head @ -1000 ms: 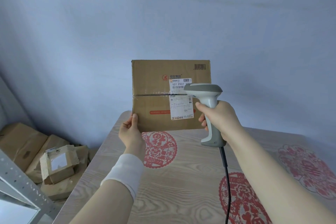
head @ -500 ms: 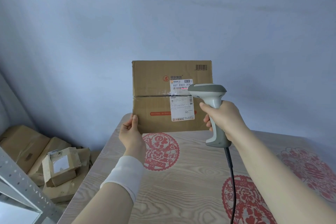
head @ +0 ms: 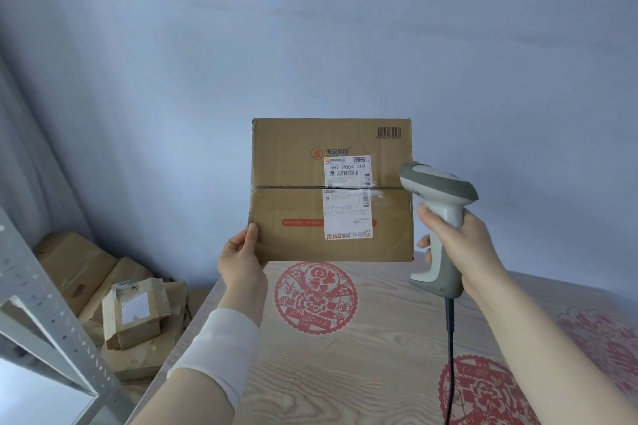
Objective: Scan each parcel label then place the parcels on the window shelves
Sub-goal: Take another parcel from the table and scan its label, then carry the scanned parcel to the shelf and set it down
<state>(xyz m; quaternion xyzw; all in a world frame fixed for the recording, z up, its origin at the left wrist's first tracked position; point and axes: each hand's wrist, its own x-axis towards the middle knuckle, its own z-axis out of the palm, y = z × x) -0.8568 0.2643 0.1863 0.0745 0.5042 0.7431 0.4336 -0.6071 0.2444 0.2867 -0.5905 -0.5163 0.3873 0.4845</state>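
Against a pale blue wall, the left hand (head: 241, 260) pinched the box (head: 331, 190), seemingly light and stiff, by its lower left corner, while the right hand (head: 462, 245) gripped the scanner (head: 440, 214).

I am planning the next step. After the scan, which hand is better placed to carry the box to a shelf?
Left. The left hand grips the box at its lower left corner, and the metal shelf frame stands on that side. The right hand holds the scanner.

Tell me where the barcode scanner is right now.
In the head view the scanner is right of centre, gripped by the right hand, just off the right edge of the parcel, above the table.
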